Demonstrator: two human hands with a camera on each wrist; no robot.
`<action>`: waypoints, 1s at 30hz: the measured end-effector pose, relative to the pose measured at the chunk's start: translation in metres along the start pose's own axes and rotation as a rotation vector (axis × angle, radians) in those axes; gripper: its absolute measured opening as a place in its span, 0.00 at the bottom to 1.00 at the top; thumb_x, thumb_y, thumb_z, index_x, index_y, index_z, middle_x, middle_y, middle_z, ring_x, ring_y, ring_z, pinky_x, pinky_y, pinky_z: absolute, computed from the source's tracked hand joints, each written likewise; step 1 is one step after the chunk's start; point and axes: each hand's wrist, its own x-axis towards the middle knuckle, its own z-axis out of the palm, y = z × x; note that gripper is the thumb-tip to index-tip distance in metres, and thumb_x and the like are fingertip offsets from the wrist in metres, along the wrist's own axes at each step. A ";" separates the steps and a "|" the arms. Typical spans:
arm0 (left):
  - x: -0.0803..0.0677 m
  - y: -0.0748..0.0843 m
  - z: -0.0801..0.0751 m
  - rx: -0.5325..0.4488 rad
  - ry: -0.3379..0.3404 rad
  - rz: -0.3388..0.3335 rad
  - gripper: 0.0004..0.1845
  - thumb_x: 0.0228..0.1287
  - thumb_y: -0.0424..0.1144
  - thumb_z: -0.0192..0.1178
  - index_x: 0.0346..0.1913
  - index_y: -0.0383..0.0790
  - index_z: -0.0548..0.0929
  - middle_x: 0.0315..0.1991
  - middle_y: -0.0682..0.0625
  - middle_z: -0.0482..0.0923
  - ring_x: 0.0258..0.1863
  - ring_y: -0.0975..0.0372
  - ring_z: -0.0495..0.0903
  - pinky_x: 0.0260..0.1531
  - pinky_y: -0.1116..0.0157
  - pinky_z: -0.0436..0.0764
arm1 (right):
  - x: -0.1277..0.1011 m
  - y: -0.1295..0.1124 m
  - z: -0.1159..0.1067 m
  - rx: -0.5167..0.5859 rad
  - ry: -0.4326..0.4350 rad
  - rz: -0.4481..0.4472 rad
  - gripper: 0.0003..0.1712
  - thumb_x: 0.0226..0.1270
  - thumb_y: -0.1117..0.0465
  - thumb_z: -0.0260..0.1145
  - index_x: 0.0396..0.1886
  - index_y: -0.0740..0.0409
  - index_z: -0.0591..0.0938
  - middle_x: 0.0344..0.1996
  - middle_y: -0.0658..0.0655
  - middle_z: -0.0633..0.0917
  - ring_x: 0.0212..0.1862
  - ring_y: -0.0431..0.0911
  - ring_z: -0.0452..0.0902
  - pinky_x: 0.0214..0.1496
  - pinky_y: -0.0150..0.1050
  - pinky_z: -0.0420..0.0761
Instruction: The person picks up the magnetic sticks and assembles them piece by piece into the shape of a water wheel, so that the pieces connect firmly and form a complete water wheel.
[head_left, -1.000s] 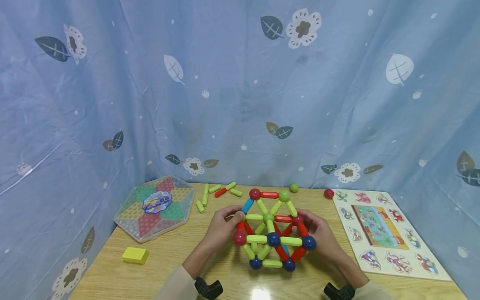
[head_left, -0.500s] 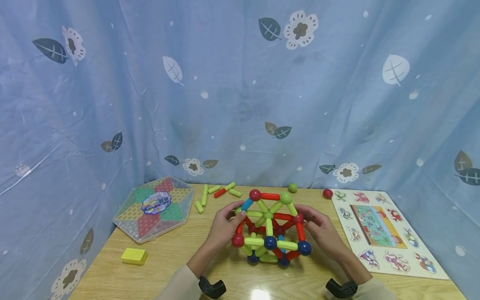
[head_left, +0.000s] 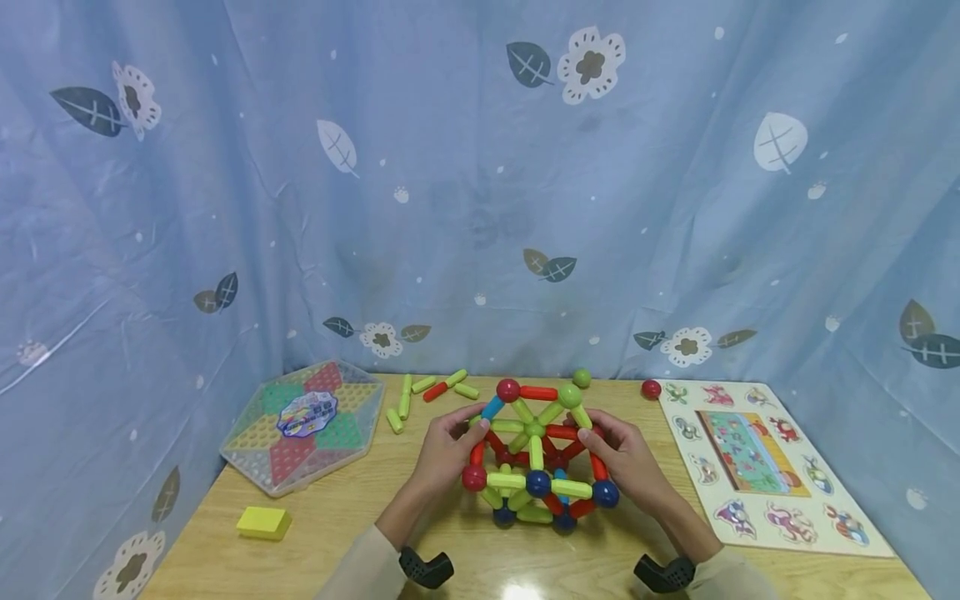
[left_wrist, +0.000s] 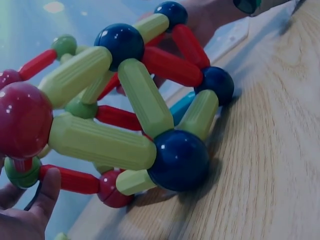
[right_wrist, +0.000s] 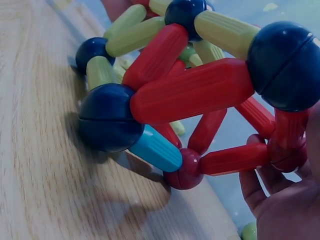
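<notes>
A magnetic ball-and-rod structure (head_left: 536, 458) with red, blue and green balls and coloured rods stands between both hands. My left hand (head_left: 442, 454) grips its left side, with fingers and thumb at a green ball (left_wrist: 24, 172). My right hand (head_left: 626, 458) holds the opposite side, with thumb and fingers around a red ball (right_wrist: 287, 155) that is partly hidden in the head view. Lower blue balls (right_wrist: 110, 117) appear to rest on the wooden table (left_wrist: 280, 150). A light green ball (head_left: 570, 396) and a red ball (head_left: 507, 390) sit at the top.
Several loose rods (head_left: 405, 396) lie behind to the left. A loose green ball (head_left: 582, 378) and red ball (head_left: 651, 389) lie at the back. A hexagonal game board (head_left: 360, 446) and yellow block (head_left: 264, 523) are left; a picture puzzle board (head_left: 832, 500) is right.
The structure has tilted, its lower front balls shifting back and more of its red rear showing. My right thumb has come forward onto the red ball.
</notes>
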 end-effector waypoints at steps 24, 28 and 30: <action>-0.016 -0.035 -0.031 -0.321 -0.186 -0.042 0.23 0.84 0.38 0.55 0.69 0.23 0.77 0.53 0.55 0.87 0.56 0.65 0.83 0.60 0.70 0.80 | 0.005 0.006 0.023 0.213 -0.182 -0.091 0.22 0.88 0.66 0.56 0.73 0.73 0.78 0.64 0.62 0.88 0.63 0.37 0.85 0.64 0.32 0.84; -0.023 -0.042 -0.044 -0.373 -0.216 0.037 0.17 0.85 0.38 0.53 0.61 0.30 0.84 0.51 0.55 0.90 0.59 0.61 0.86 0.66 0.67 0.80 | 0.023 0.016 0.023 0.457 -0.230 -0.110 0.21 0.89 0.68 0.51 0.72 0.65 0.81 0.63 0.53 0.89 0.64 0.40 0.85 0.67 0.34 0.84; -0.027 -0.046 -0.053 -0.410 -0.231 0.080 0.15 0.86 0.36 0.51 0.59 0.36 0.85 0.51 0.54 0.90 0.58 0.60 0.86 0.65 0.66 0.81 | 0.039 0.021 0.025 0.551 -0.214 -0.103 0.21 0.90 0.67 0.51 0.71 0.67 0.81 0.61 0.49 0.90 0.62 0.41 0.87 0.66 0.35 0.85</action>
